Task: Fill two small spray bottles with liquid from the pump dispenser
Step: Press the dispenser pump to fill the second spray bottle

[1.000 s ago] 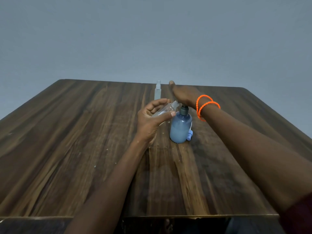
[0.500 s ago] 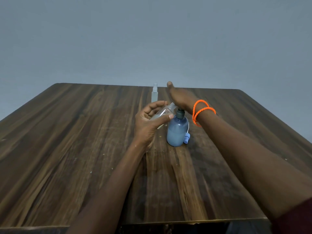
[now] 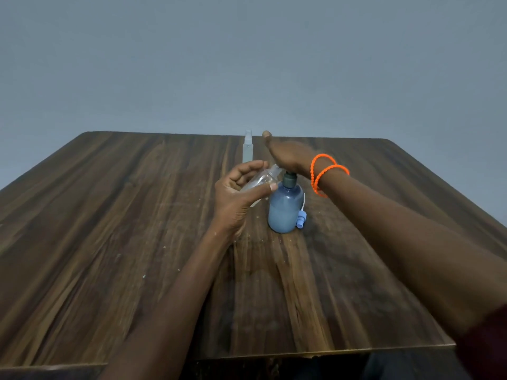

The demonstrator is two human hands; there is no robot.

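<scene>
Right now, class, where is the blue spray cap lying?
In the head view, the blue spray cap lies on the table, against the pump dispenser base, on its right side.

Dark streaky wood grain is showing matt on the table (image 3: 109,215); the pump dispenser (image 3: 284,212) is looking like frosted blue plastic.

left hand (image 3: 236,196) around tilted spray bottle (image 3: 259,183), right hand (image 3: 288,157) atop pump dispenser (image 3: 285,207)
</scene>
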